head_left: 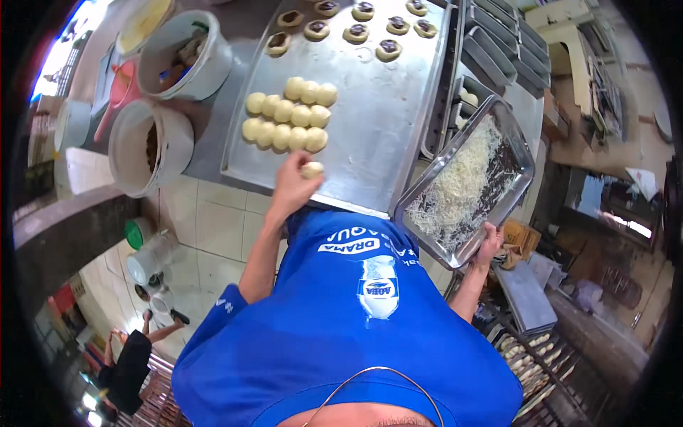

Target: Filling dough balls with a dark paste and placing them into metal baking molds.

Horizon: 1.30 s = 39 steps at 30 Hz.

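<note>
My left hand [297, 181] holds a pale dough ball [311, 170] over the near part of a large metal sheet tray [370, 142]. Just beyond it, three rows of touching dough balls [283, 133] lie on that tray. Farther back are several round dough pieces with dark centres [388, 48]. My right hand [488, 244] grips the near right edge of a tilted, deep metal pan [521, 167] holding pale shreds [455, 185] and dark bits [491, 192].
White buckets [153, 146] and a pink scoop [122, 89] stand left of the tray. Grey loaf tins [489, 53] are stacked at the back right, racks with dough pieces [526, 352] at lower right. Another person [128, 370] is at lower left, on the tiled floor [220, 220].
</note>
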### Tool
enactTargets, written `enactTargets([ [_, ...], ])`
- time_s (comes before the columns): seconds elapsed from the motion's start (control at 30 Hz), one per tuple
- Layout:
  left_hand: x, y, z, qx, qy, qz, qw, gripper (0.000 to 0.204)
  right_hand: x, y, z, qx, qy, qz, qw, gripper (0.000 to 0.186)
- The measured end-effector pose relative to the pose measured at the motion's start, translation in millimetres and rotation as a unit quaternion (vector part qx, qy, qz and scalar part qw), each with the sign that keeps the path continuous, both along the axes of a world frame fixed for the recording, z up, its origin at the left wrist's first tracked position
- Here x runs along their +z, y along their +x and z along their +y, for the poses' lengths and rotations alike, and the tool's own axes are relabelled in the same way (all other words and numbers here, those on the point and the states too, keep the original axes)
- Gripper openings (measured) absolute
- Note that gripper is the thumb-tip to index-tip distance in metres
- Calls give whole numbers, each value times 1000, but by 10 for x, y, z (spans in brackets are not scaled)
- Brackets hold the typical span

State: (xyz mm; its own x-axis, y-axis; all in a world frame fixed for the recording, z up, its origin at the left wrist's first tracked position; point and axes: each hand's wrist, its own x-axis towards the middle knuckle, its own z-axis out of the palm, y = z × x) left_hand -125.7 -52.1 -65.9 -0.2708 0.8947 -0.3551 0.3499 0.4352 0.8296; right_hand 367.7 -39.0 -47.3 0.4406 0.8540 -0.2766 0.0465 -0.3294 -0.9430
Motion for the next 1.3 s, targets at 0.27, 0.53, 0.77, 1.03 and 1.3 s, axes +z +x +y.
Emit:
enactTargets([
  [0.27, -968, -464, -73, 58, -18, 229, 972, 47, -663, -158, -69, -29, 17, -17, 999, 31],
  [0.53, -792, 51, 438, -32, 122, 97, 987, 48, -788, 44, -167, -76, -33, 37, 996, 36],
  [0.77, -1037, 447, 1121, -113, 82, -35, 990, 40, -939, 40, -152, -86, 10, 32, 996, 42],
  [1.03, -897, 353, 1494, 26, 133, 105, 985, 36, -983, -1046, 282, -247, 99, 165, 950, 44],
  [1.3, -1569, -301, 1807, 179, 103, 331, 921, 33, -687, -897, 371, -72, 96, 214, 969, 47],
])
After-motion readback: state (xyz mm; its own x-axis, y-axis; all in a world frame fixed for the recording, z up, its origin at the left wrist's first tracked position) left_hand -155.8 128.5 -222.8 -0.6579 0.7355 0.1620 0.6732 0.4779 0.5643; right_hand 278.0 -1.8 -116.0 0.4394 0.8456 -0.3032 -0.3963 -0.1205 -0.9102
